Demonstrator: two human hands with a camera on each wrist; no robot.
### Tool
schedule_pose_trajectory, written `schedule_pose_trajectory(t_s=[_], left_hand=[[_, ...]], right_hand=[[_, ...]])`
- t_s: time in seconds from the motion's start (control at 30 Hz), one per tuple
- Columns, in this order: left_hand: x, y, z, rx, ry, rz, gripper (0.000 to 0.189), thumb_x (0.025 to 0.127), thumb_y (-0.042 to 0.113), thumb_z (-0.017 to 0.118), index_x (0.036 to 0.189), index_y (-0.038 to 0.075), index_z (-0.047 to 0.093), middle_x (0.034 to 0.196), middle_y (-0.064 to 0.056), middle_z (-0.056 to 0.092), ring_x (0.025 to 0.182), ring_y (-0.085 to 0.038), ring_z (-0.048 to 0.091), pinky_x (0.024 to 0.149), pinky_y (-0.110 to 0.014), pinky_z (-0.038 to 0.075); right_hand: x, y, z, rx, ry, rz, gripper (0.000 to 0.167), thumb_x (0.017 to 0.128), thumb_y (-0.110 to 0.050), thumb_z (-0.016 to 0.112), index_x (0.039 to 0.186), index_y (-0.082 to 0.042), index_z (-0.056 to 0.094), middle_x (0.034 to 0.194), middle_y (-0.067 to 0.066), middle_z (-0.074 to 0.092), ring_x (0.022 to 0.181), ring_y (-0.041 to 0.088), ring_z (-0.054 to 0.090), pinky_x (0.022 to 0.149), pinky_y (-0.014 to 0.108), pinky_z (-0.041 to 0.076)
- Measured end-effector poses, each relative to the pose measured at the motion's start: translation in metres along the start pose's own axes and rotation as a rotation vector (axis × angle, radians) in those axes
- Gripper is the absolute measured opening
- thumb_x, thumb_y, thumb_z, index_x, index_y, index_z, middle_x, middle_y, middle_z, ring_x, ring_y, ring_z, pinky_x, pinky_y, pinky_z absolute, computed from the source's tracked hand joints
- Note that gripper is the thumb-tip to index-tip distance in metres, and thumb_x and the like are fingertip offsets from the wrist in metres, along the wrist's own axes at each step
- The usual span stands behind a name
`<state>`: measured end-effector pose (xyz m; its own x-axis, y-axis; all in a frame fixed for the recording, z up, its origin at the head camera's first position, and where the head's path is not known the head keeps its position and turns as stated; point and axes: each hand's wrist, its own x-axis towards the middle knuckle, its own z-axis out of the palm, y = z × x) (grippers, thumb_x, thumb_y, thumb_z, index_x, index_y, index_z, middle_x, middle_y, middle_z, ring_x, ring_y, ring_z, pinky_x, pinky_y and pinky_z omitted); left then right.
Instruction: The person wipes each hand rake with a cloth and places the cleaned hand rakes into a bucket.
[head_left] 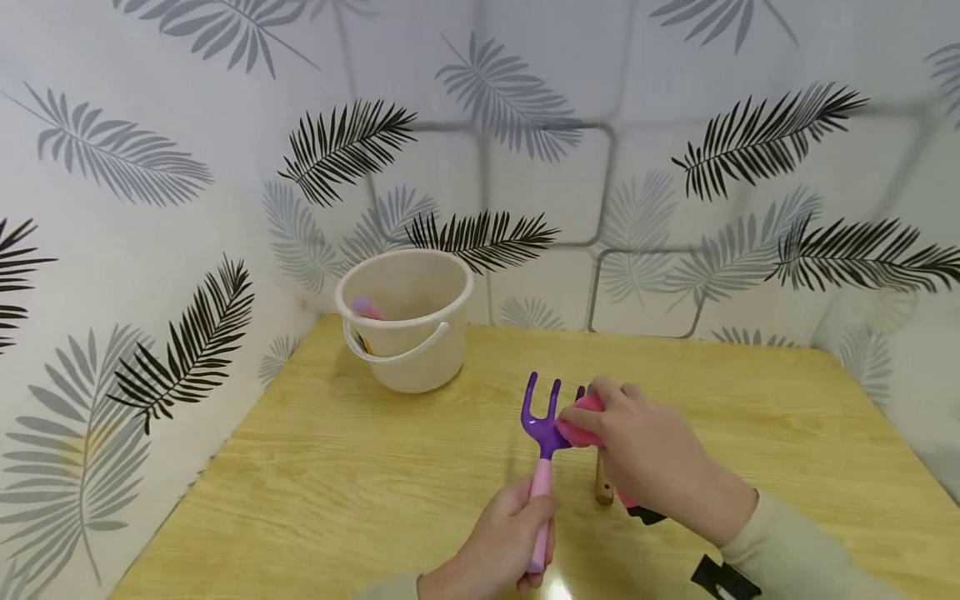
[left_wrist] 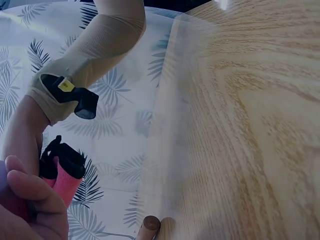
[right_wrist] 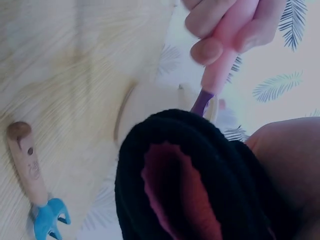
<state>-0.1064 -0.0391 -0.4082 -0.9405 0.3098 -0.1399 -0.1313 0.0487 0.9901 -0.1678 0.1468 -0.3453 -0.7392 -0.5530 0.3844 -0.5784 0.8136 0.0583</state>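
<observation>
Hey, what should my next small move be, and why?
Probably slide the pink cloth along the tines: your right hand holds it against the purple fork, your left hand grips the handle, and two tines show uncovered.

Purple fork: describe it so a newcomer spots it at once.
On the yellow table, find the white bucket. Nearer the viewer and to its right, the left hand grips the purple fork by its pink handle. Its purple prongs set it apart from the blue-headed, wooden-handled tool nearby.
</observation>
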Motion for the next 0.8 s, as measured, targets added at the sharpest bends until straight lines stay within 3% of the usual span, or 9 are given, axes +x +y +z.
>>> schedule_pose_trajectory(t_s=[0.27,0.5,0.63,0.8], left_hand=[[-0.001,0.0,-0.001,-0.007,-0.031,-0.015,0.024,0.103,0.025,0.049,0.092,0.005,0.053,0.056,-0.003,0.053,0.036,-0.012,0.045,0.032,-0.021,0.037],[0.0,0.005,-0.004,-0.027,-0.01,-0.013,0.023,0.103,0.025,0.047,0.091,0.005,0.052,0.056,-0.002,0.052,0.036,-0.01,0.044,0.032,-0.02,0.034],[-0.001,0.008,-0.004,-0.043,-0.018,-0.005,0.023,0.102,0.024,0.048,0.09,0.005,0.051,0.055,-0.002,0.052,0.036,-0.009,0.044,0.032,-0.02,0.034],[0.0,0.007,-0.003,-0.044,0.004,-0.016,0.023,0.103,0.024,0.048,0.092,0.004,0.051,0.056,-0.002,0.053,0.035,-0.009,0.044,0.032,-0.02,0.034]], right_hand=[[0.004,0.018,0.008,-0.098,0.017,0.02,0.05,0.068,-0.001,0.081,0.11,-0.026,0.075,0.092,0.008,0.055,0.068,0.023,0.052,0.038,0.028,0.047],[0.012,0.022,0.012,-0.17,0.116,0.0,0.039,0.076,-0.02,0.086,0.113,-0.027,0.074,0.095,0.01,0.057,0.073,0.029,0.055,0.044,0.037,0.053],[0.008,0.02,0.01,-0.157,0.102,-0.001,0.044,0.072,-0.01,0.083,0.112,-0.028,0.075,0.095,0.009,0.057,0.072,0.027,0.056,0.041,0.034,0.05],[-0.002,0.007,0.002,-0.038,0.052,-0.047,0.05,0.069,0.001,0.073,0.109,-0.028,0.076,0.095,0.002,0.058,0.069,0.019,0.054,0.042,0.026,0.045]])
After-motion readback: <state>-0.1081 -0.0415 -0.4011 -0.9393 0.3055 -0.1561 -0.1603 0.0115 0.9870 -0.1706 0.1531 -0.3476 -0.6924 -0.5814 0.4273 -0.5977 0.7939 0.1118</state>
